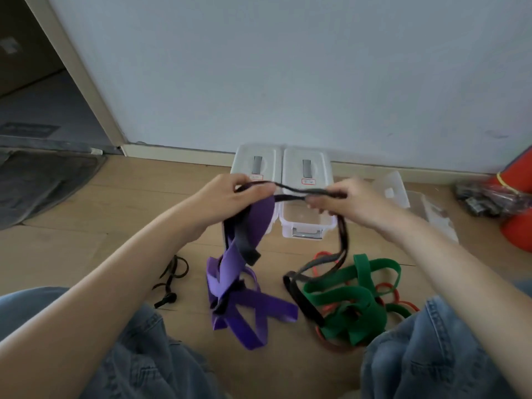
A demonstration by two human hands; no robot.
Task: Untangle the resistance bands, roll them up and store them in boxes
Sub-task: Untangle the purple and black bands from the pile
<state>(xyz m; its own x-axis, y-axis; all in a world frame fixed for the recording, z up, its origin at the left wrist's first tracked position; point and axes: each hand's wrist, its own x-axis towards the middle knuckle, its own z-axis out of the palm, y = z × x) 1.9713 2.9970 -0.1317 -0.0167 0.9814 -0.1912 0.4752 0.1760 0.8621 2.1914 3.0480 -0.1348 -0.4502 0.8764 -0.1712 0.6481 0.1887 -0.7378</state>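
left hand (234, 194) grip: pinching black band (290, 192) | right hand (342, 201) grip: pinching same band | purple band (230, 272) hangs from left | box (306, 171) lid label: unreadable

Soft, even daylight indoors; wide-angle view with motion blur.

The pale wall (288, 67) at the top is evenly lit, without glare, and shadows on the wooden floor (115, 197) are faint. The doorway (34, 82) at upper left is dim. The right hand (339, 200) near centre is smeared by motion; the whole frame is slightly soft. Straight lines bow toward the edges.
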